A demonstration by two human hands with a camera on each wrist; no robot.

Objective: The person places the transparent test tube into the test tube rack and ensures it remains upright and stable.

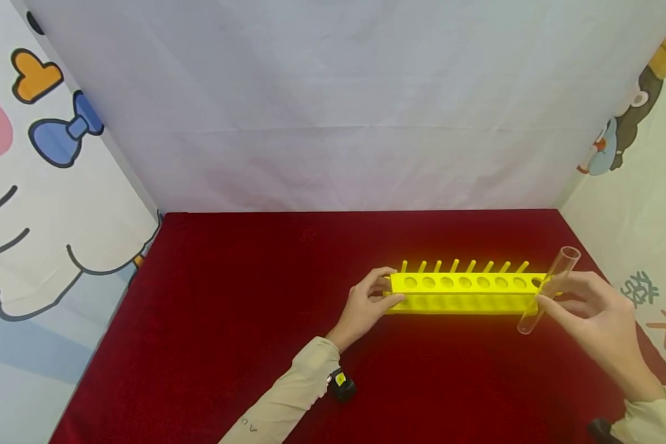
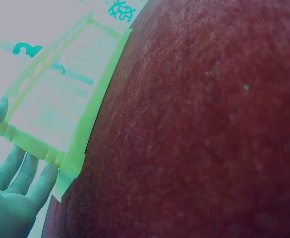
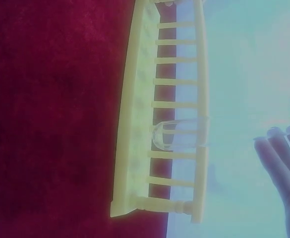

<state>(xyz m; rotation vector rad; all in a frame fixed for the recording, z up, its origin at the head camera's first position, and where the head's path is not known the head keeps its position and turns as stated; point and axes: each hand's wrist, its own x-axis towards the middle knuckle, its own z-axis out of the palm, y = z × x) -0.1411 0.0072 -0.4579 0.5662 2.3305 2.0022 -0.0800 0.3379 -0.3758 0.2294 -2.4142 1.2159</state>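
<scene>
A bright yellow test tube rack [image 1: 460, 302] stands on the red cloth, with a row of round holes along its top and short pegs at the back. My left hand [image 1: 363, 308] grips its left end, thumb in front; the left wrist view shows fingers [image 2: 44, 183] at the rack's end post [image 2: 33, 144]. At the right end, my right hand [image 1: 599, 320] pinches a clear test tube [image 1: 567, 262], tilted with its open mouth up and to the right. The tube's rounded bottom [image 3: 164, 136] overlaps the rack's uprights in the right wrist view; it appears outside the holes.
Red cloth [image 1: 227, 320] covers the table. A pale curtain [image 1: 333, 123] hangs behind it, with printed cartoon panels at the left [image 1: 44, 203] and right [image 1: 633, 234]. Dark wrist cameras [image 1: 341, 387] sit below both hands.
</scene>
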